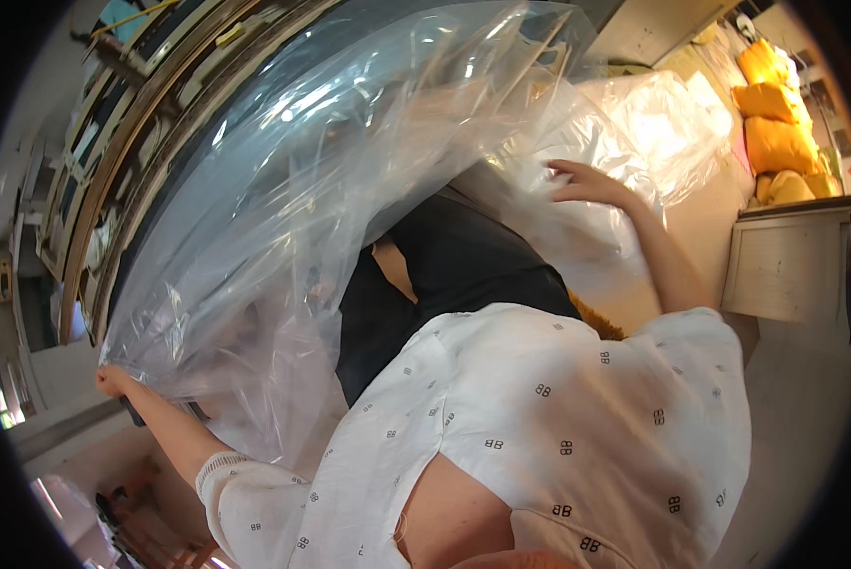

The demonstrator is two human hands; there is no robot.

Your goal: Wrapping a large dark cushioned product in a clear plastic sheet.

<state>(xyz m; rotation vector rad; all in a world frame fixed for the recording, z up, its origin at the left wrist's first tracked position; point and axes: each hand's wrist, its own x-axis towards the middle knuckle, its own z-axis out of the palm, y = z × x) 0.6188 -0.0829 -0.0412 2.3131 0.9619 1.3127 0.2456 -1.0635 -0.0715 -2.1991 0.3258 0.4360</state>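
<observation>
A large clear plastic sheet (pixel 255 218) spreads in loose folds across the front of me, over part of my lap and the worktop behind it. At the far left my left hand (pixel 112 380) is closed around the sheet's edge and draws it out taut. My right hand (pixel 591 183) is on the other side, its fingers stretched and apart, just over a bunched stretch of clear plastic (pixel 586 133). Whether its fingertips touch the film I cannot tell.
Behind the sheet, long wooden edges (pixel 127 204) curve along a cluttered worktop. Orange-yellow bundles (pixel 776 119) are stacked at the far right above a pale cabinet (pixel 790 266). More crumpled clear plastic (pixel 677 123) lies beyond my right hand.
</observation>
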